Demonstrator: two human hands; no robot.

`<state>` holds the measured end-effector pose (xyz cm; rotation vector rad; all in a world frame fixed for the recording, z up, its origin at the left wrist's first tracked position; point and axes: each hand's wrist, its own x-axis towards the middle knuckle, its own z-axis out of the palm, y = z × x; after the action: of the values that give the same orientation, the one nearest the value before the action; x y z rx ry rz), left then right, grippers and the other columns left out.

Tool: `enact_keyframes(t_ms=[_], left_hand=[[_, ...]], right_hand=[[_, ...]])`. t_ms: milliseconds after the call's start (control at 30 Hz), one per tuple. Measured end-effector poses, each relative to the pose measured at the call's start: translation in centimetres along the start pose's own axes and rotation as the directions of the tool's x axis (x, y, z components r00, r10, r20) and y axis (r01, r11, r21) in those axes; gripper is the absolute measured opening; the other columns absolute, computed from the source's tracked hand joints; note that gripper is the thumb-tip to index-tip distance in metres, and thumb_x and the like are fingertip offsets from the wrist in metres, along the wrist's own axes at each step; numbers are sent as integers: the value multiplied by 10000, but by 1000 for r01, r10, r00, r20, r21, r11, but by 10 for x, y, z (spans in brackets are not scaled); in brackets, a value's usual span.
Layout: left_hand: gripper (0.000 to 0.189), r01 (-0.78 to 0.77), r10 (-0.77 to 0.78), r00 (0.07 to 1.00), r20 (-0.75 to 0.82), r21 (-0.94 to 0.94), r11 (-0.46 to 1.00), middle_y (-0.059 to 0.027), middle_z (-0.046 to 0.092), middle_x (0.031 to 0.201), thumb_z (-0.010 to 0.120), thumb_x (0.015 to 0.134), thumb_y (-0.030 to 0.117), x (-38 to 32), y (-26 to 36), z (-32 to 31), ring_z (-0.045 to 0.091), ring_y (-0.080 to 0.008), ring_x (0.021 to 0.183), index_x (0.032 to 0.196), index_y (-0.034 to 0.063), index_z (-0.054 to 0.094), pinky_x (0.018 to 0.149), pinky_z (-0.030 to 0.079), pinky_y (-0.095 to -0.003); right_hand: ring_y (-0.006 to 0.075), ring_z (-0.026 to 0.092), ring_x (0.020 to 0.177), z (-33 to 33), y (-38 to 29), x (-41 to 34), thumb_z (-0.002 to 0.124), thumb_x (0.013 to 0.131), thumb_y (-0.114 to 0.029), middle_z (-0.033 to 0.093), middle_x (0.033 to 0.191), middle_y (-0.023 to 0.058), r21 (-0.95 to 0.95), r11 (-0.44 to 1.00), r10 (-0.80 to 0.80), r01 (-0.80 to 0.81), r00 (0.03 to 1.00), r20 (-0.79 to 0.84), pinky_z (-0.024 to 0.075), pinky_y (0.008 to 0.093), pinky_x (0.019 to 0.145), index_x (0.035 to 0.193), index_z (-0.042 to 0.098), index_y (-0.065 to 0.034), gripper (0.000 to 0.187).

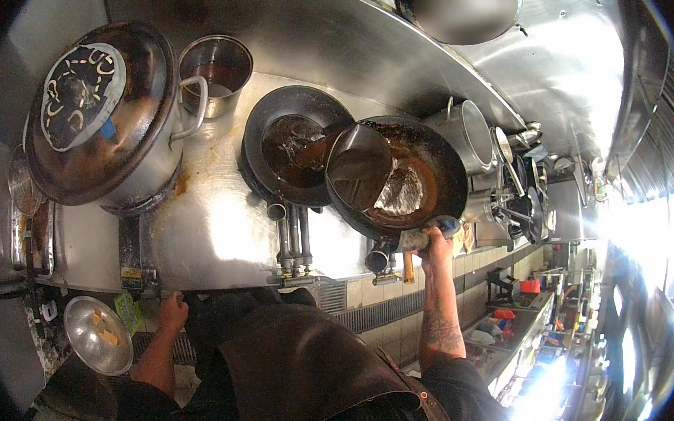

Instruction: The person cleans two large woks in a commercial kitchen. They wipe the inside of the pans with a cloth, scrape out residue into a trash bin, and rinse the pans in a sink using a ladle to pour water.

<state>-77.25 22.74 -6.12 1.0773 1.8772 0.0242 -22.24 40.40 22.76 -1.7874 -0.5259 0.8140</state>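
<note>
My right hand grips the near rim or handle of a dark wok through a folded cloth. The wok holds dark liquid. A round metal vessel with brown liquid overlaps its left side; whether it touches the wok cannot be told. Left of it, a second wok holds dark liquid. My left hand is loosely curled at the front edge of the steel stove top, holding nothing visible. A large lidded stockpot stands farther up and left of it.
A smaller steel pot stands behind, beside the stockpot. A tall pot and stacked pans are on the right. Gas valves and pipes line the front edge. A metal bowl with yellowish pieces is at lower left.
</note>
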Motion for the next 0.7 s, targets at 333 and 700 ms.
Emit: enact_keyframes(t_ms=[333, 700], left_hand=[[393, 35, -35, 999, 2, 4, 999, -172, 667, 1012, 578, 832, 151, -10, 14, -9, 641, -325, 944, 1211, 48, 571, 849, 489, -425], [394, -39, 40, 998, -54, 21, 999, -176, 673, 948, 590, 825, 158, 4, -14, 5, 649, -326, 906, 1207, 60, 587, 838, 497, -436]], right_hand=[[286, 643, 648, -1, -3, 11, 611, 774, -172, 620, 859, 151, -100, 995, 26, -30, 999, -43, 555, 419, 482, 852, 608, 15, 203], [264, 616, 619, 1, -11, 17, 600, 748, -117, 594, 802, 159, -155, 987, -47, 41, 998, -38, 560, 393, 460, 828, 596, 94, 225]])
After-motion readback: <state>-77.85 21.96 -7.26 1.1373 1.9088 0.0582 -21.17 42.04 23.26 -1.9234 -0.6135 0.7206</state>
